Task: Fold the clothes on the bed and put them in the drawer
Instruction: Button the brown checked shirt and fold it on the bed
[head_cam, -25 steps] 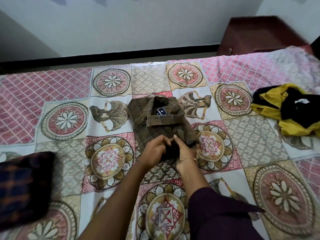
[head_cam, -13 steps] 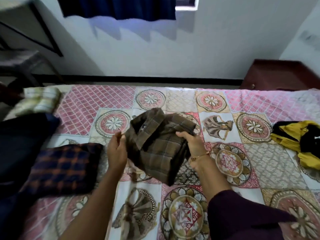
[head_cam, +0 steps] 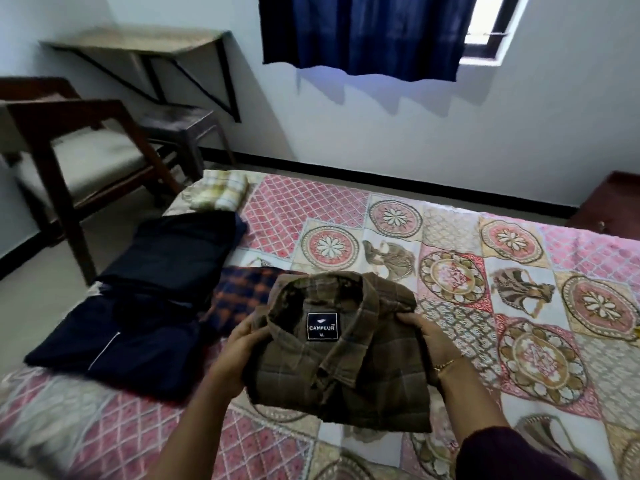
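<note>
Brown plaid folded shirt (head_cam: 341, 362) was clamped at both sides by the left hand (head_cam: 239, 355) and right hand (head_cam: 434, 344), fingers curled on it above the bed (head_cam: 450, 237); folding looked done, and it likely belonged next beside the folded navy clothes (head_cam: 138, 306).

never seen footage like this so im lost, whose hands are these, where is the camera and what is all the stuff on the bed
There is no machine here. A person wears one wide-angle camera on the head, looking forward and down, so you see their own two arms reaching in from the bottom edge.

The left hand and the right hand grip the two sides of a folded brown checked shirt, its neck label facing up, held just above the patterned bedspread.

To the left on the bed lie a folded orange and navy checked garment, two dark navy garments, and a pale yellow checked cloth near the far corner. Beyond the bed stand a wooden chair and a wall shelf.
</note>
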`<state>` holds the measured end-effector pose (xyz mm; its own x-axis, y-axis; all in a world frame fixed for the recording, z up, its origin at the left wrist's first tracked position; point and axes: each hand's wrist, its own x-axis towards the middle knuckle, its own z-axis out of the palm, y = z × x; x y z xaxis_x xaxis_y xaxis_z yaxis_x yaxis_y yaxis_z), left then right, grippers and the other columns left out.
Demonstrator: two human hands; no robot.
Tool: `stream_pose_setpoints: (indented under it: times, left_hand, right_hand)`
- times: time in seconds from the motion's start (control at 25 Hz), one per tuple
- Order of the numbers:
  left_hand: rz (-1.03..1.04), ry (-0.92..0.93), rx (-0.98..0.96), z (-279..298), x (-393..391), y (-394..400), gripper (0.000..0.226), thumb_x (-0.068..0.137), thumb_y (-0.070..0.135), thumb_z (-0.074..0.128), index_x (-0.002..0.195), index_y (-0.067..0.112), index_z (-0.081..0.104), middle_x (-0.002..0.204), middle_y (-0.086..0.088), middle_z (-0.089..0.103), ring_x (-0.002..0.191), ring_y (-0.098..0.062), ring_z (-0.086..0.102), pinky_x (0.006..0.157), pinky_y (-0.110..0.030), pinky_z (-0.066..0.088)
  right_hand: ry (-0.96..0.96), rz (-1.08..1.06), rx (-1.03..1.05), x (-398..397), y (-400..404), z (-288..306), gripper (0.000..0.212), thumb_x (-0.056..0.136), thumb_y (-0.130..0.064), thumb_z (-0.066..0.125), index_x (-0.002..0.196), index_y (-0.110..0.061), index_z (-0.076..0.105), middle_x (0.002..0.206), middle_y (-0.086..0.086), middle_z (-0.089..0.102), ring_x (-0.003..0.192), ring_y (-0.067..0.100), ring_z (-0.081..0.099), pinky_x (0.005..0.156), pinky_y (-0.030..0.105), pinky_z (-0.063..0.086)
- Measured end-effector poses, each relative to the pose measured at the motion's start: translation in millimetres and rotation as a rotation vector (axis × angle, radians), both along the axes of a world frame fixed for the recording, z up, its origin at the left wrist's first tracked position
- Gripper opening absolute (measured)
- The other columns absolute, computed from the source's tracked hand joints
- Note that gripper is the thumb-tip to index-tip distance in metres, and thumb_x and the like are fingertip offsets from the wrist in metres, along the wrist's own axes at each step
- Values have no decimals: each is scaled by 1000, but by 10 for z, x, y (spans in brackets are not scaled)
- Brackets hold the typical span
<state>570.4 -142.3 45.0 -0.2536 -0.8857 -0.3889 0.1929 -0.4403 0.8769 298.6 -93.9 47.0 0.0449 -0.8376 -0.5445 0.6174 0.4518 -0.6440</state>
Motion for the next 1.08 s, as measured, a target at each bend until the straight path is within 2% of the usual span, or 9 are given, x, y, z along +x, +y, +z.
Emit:
stream_pose_setpoints:
  times: [0.08, 0.24, 0.32, 0.4, 0.56, 0.68, 0.76, 0.92, 1.08]
  left_hand:
    - [-7, 42, -9, 9, 185, -187, 57, 47, 28, 88, 98, 17, 64, 85, -5, 73, 73, -17, 70, 56, -25, 55]
    - [-62, 123, 101, -90, 582, -733, 40, 66, 33, 78, 100, 20, 62, 96, -9, 68, 80, -22, 67, 61, -31, 55]
    - [-9, 56, 101, -182, 806, -1024, 14, 89, 24, 55, 103, 22, 57, 100, -7, 64, 86, -22, 64, 65, -31, 54]
    - [3, -78, 28, -255, 1017, -1366, 16, 97, 17, 42, 104, 21, 56, 98, -1, 64, 90, -19, 61, 66, -25, 53]
    - [-55, -564, -160, -575, 1242, -1968, 11, 98, 15, 47, 106, 15, 54, 93, 4, 61, 90, -16, 58, 63, -13, 46]
    - [-63, -964, -219, -910, 1181, -2178, 17, 97, 18, 49, 110, 8, 48, 96, -5, 60, 90, -28, 57, 67, -32, 40]
    - [61, -1094, -272, -969, 1046, -2150, 16, 97, 17, 46, 108, 6, 45, 87, -5, 55, 77, -28, 53, 64, -33, 36]
    - [224, -1038, -323, -1052, 947, -2133, 14, 97, 26, 43, 99, 12, 42, 84, -5, 56, 74, -30, 54, 63, -36, 38]
    - [19, -1120, -230, -1278, 880, -2277, 12, 96, 26, 39, 91, 16, 34, 90, -13, 56, 78, -37, 57, 65, -41, 40]
  right_hand:
    - [-22, 25, 25, 202, -99, -4, 55, 21, -26, 93, 68, -4, 76, 73, 16, 72, 60, 28, 69, 51, 31, 56]
    - [-78, -3, 89, 666, -651, -151, 68, -3, -18, 92, 60, 1, 74, 64, 16, 70, 52, 27, 68, 44, 31, 54]
    - [-86, -37, 109, 911, -970, -287, 69, 1, -19, 93, 64, 0, 74, 67, 16, 71, 54, 27, 68, 46, 31, 55]
    - [-32, -96, 91, 1111, -1309, -479, 73, 22, -26, 97, 87, -2, 74, 80, 17, 72, 65, 28, 70, 54, 34, 57]
    - [432, -207, 234, 1412, -1777, -904, 41, 88, -22, 62, 124, -5, 51, 110, 13, 63, 92, 26, 62, 70, 27, 56]
    - [787, -278, 430, 1667, -1955, -1184, 41, 94, -17, 54, 131, -8, 41, 128, 14, 54, 111, 31, 54, 88, 31, 46]
    - [924, -403, 443, 1792, -2012, -1182, 35, 94, -17, 52, 127, -13, 43, 123, 15, 58, 106, 34, 57, 85, 38, 45]
    - [1282, -445, 300, 1844, -2110, -1233, 33, 95, -11, 49, 128, -10, 50, 111, 23, 61, 99, 38, 59, 73, 39, 45]
    - [1467, -163, 349, 1804, -2138, -1551, 47, 93, 2, 41, 137, -15, 45, 114, 26, 52, 101, 38, 54, 75, 36, 39]
